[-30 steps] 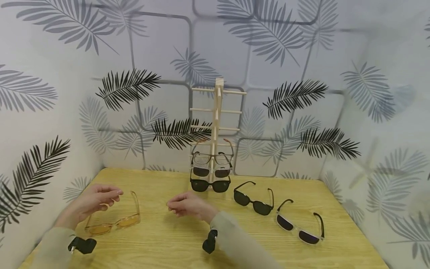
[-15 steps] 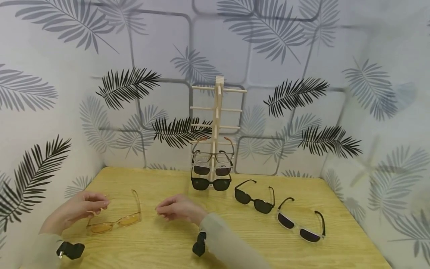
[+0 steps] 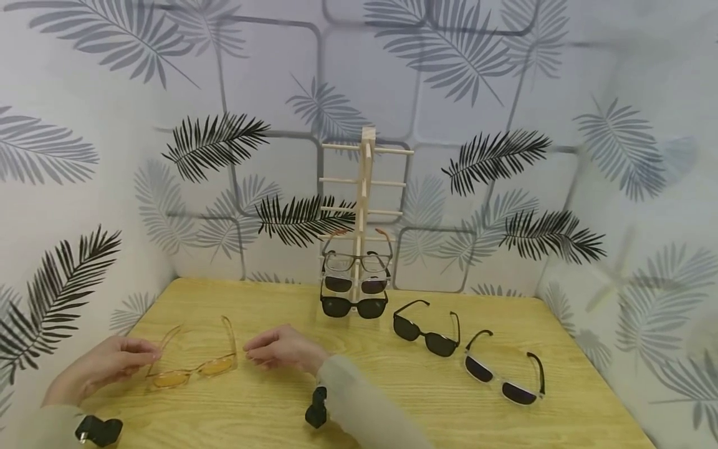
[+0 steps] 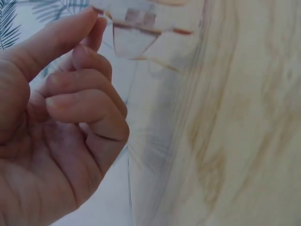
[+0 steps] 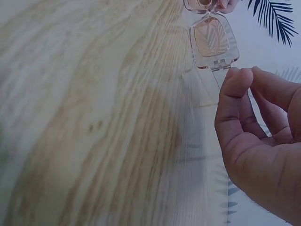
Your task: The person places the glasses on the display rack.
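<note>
Yellow-tinted glasses [image 3: 171,378] lie on the table's left side, lenses toward me and temples unfolded away. Beside their left temple is my left hand [image 3: 106,365], its fingertips in line with that temple; whether they touch cannot be told. The left wrist view shows its fingers [image 4: 89,106] loosely bent, thumb and index near the frame. My right hand [image 3: 288,349] is just right of the other temple, fingers loosely bent and a small gap away in the head view. In the right wrist view its fingertips overlap the area by the lens hinge [image 5: 221,63].
A wooden eyewear rack [image 3: 364,168] stands at the back, its lower pegs bearing several glasses, lowest a black pair [image 3: 353,307]. Black sunglasses [image 3: 440,344] and clear-framed dark-lens sunglasses [image 3: 518,394] lie on the table [image 3: 426,411] to the right. Patterned walls enclose it.
Both hands have moved left and slightly lower. The left hand has gone from over the yellow glasses to their left temple; the right has come close to the right temple. The glasses stay put.
</note>
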Tool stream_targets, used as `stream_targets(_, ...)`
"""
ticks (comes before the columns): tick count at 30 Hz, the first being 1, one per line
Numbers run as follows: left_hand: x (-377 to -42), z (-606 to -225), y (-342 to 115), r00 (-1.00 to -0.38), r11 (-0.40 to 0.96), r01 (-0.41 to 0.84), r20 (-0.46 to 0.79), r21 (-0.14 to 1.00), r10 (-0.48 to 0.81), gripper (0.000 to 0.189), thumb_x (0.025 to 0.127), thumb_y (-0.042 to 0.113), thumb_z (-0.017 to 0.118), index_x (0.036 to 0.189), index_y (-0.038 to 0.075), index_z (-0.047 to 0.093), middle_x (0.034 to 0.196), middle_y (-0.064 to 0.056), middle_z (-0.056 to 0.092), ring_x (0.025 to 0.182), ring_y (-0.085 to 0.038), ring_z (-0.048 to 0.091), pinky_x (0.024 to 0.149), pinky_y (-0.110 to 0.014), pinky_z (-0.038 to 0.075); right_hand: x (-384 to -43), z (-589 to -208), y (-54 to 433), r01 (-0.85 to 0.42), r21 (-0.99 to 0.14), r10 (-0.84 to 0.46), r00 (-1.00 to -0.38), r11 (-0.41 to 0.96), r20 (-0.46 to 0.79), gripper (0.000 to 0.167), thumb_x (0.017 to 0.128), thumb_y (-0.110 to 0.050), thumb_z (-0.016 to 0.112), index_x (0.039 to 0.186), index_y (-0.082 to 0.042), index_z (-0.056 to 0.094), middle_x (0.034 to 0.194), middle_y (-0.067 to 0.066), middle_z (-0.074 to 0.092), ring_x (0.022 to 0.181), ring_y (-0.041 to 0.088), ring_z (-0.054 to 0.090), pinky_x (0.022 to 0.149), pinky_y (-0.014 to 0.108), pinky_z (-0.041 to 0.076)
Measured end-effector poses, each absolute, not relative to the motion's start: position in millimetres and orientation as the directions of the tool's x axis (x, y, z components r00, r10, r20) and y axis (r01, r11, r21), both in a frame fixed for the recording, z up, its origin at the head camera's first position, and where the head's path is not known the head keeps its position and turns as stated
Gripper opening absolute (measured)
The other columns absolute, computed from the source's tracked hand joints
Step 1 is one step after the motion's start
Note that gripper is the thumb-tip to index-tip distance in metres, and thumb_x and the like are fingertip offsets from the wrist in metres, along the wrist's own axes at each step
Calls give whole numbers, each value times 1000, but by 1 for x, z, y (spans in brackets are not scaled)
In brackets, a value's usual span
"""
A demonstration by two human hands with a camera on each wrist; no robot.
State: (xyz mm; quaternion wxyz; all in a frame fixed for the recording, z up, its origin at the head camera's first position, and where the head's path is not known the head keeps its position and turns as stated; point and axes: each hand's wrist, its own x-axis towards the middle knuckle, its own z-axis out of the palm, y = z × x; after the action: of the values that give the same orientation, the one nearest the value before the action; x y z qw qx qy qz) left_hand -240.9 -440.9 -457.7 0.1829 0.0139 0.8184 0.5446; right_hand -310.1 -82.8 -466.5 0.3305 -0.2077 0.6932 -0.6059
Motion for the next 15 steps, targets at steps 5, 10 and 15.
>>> stream_targets(5, -237, -461, -449, -927, 422, -185, -300, 888, 226, 26, 97, 22, 62, 110, -1, 66, 77, 6, 58, 60, -7, 45, 54, -25, 46, -307, -469, -91, 102, -977, -681, -703, 188, -204, 25, 92, -2, 65, 117, -1, 71, 109, 11, 74, 81, 11, 67, 64, 23, 55)
stream_targets(10, -234, -465, -456, -919, 418, -194, -313, 888, 239, 32, 97, 19, 62, 118, -4, 62, 105, 0, 70, 77, -11, 59, 66, -31, 55, -305, -472, -96, 113, -975, -675, -706, 191, -214, 29, 92, 3, 64, 120, -1, 69, 114, 9, 71, 98, 22, 71, 78, 33, 60)
stream_targets(15, -234, -466, -455, -907, 341, -227, -325, 912, 266, 33, 96, 15, 64, 121, -5, 60, 115, -3, 68, 94, -17, 67, 79, -37, 59, -305, -473, -100, 146, -972, -689, -686, 186, -235, 33, 92, 3, 63, 124, -4, 67, 118, 7, 70, 98, 22, 70, 78, 31, 59)
